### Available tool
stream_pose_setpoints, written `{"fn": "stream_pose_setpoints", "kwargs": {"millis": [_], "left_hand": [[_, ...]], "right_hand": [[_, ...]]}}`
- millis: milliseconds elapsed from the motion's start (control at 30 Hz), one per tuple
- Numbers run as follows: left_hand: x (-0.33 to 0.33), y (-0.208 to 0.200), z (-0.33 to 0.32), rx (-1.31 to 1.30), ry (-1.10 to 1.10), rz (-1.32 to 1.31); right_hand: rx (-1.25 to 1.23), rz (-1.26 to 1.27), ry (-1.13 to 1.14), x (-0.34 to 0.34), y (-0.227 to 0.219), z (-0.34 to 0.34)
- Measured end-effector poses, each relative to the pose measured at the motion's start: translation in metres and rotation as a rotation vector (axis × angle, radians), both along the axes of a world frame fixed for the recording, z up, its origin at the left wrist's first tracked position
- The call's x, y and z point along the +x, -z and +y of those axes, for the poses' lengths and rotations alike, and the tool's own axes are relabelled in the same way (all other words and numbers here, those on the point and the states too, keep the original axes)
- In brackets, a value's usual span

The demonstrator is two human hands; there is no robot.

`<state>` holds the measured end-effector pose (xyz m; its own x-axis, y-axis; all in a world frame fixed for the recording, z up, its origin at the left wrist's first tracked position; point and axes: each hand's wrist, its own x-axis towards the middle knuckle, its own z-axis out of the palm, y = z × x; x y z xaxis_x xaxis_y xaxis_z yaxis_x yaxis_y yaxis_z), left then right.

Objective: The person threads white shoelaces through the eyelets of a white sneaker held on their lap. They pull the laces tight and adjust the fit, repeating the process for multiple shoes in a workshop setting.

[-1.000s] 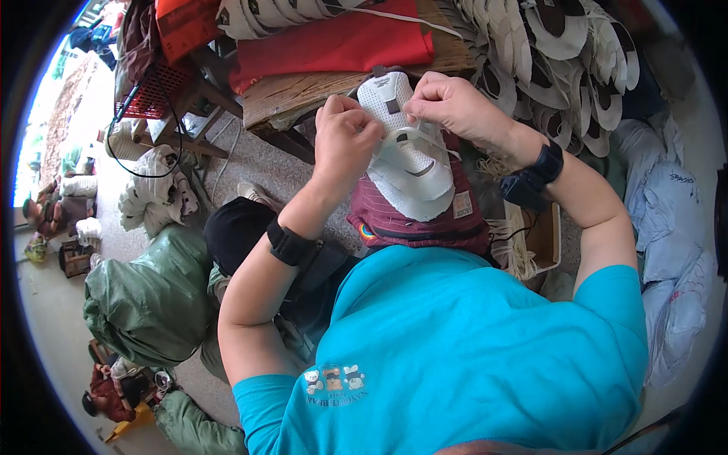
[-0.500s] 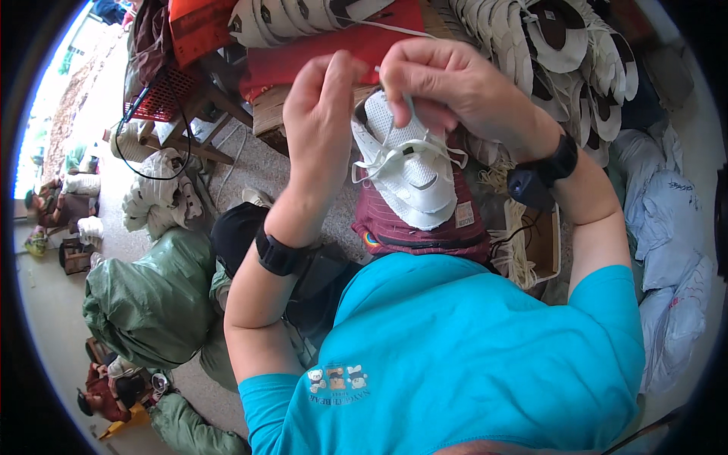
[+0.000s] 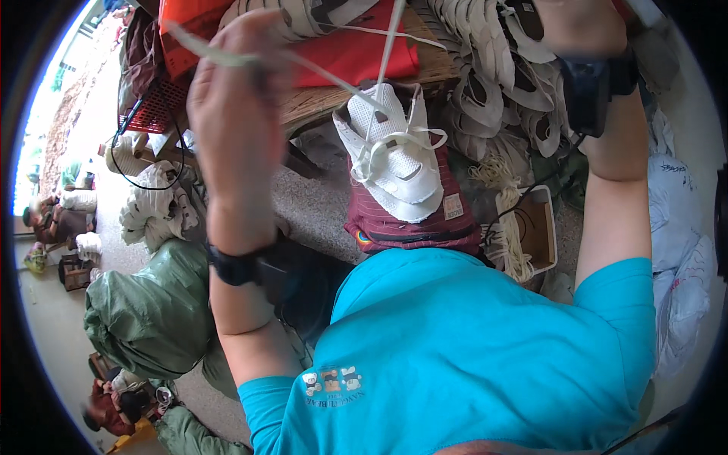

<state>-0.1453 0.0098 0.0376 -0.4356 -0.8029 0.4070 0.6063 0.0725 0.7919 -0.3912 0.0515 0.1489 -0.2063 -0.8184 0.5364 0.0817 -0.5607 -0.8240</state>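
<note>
A white sneaker upper (image 3: 413, 201) lies on the maroon striped cloth (image 3: 451, 231) over my lap, toe toward me. White lace is threaded through its lower eyelets. One lace end (image 3: 326, 76) stretches up and left from the tongue into my left hand (image 3: 239, 121), which is raised and smeared by motion; the lace crosses its closed fingers and sticks out beyond them. Another length (image 3: 392, 45) rises taut past the top edge. High at the right, my right hand (image 3: 584, 30) is cut off by the frame, its fingers hidden.
A wooden bench (image 3: 318, 110) with red cloth (image 3: 364, 57) stands ahead, with rows of shoe uppers (image 3: 478, 45) at its right. A box (image 3: 542, 220) with bundled laces (image 3: 513, 243) sits right of my lap. Green sacks (image 3: 152, 311) and other seated people (image 3: 114, 402) are at left.
My hands were close together above the shoe upper; they have swung wide apart, left hand to the left and right hand up and right, drawing the lace lengths out long.
</note>
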Motion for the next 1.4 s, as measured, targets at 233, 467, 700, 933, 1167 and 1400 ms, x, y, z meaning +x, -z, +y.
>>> {"fn": "stream_pose_setpoints", "kwargs": {"millis": [233,467,700,933,1167,1400], "left_hand": [[0.186,0.089,-0.118,0.583,-0.123,0.281],[0.236,0.135,-0.147,0.734,-0.325,0.418],[0.066,0.137,-0.003,0.022,-0.379,-0.495],[0.008,0.150,0.033,-0.856,-0.304,-0.816],[0.005,0.136,0.022,-1.127,-0.203,-0.807],[-0.009,0.137,0.036,-1.122,-0.350,-0.694]], "right_hand": [[0.060,-0.186,0.422,-0.179,0.079,0.048],[0.250,-0.389,0.747,-0.312,0.140,0.106],[0.453,0.373,0.290,-0.135,0.176,0.088],[-0.094,1.283,0.172,0.011,0.216,0.080],[-0.118,1.358,0.146,0.009,0.220,0.070],[-0.169,1.444,0.193,0.016,0.218,0.067]]}}
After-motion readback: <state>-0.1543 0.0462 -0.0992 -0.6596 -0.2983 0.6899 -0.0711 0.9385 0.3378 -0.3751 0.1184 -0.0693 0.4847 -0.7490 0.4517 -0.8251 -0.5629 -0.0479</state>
